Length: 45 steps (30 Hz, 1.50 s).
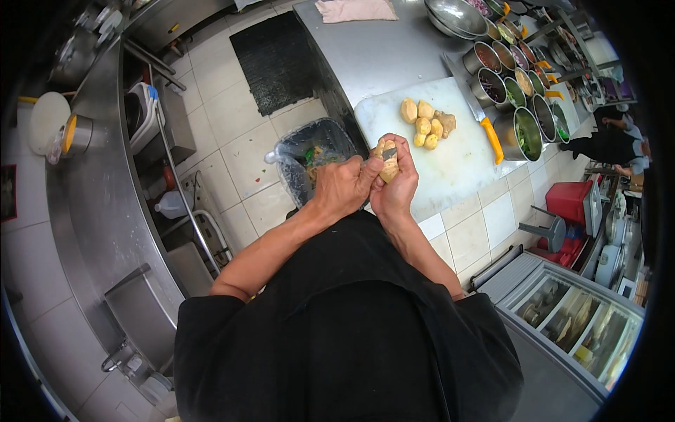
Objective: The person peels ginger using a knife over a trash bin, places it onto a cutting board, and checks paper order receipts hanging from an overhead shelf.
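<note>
My right hand (399, 184) is wrapped around a light brown, partly peeled root piece (387, 173). My left hand (339, 186) is closed beside it, gripping a small blade (389, 152) that lies against the piece; its handle is hidden in my fingers. Both hands are at the near left edge of a white cutting board (460, 169). Several peeled yellow pieces (422, 126) and a knobbly root (446, 124) rest on the board. Below my left hand, a lined bin (286, 176) holds scraps. A large knife with a yellow handle (492, 141) lies across the board's right side.
Metal containers of ingredients (519, 133) stand right of the board, with metal bowls (457, 17) and a pink cloth (356, 10) farther back. A steel counter (91, 211) runs along the left. At far right are a person (615, 144), a red bin (568, 202) and a glass-topped case (573, 320).
</note>
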Motion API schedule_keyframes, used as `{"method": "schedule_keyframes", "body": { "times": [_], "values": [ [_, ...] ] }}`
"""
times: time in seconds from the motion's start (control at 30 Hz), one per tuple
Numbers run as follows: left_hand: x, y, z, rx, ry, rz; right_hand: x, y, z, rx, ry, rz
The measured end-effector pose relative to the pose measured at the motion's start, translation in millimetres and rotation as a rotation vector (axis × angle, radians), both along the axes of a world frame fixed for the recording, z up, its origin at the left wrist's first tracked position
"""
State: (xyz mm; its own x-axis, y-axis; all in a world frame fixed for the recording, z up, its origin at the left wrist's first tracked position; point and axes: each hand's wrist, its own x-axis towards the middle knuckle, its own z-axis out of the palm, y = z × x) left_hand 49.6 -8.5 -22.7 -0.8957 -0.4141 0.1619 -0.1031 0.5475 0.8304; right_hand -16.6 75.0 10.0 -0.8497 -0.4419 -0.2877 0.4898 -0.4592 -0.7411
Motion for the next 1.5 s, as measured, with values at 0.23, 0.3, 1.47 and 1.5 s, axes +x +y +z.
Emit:
{"method": "schedule_keyframes", "body": {
  "times": [0.23,0.3,1.47,1.5],
  "values": [
    [2.6,-2.6,14.6,0.005,-0.023,0.013,3.9,-5.0,7.5,0.001,0.056,-0.035],
    [3.9,-3.5,17.1,-0.045,-0.026,-0.012,3.6,2.7,8.2,-0.033,0.064,0.052],
    [0.2,-41.9,51.7,-0.268,0.002,-0.083,-7.4,7.8,2.6,-0.185,-0.118,0.228],
    [-3.2,-44.3,53.9,-0.319,0.064,-0.083,-8.0,12.5,3.5,-0.171,-0.146,0.277]
  ]
}}
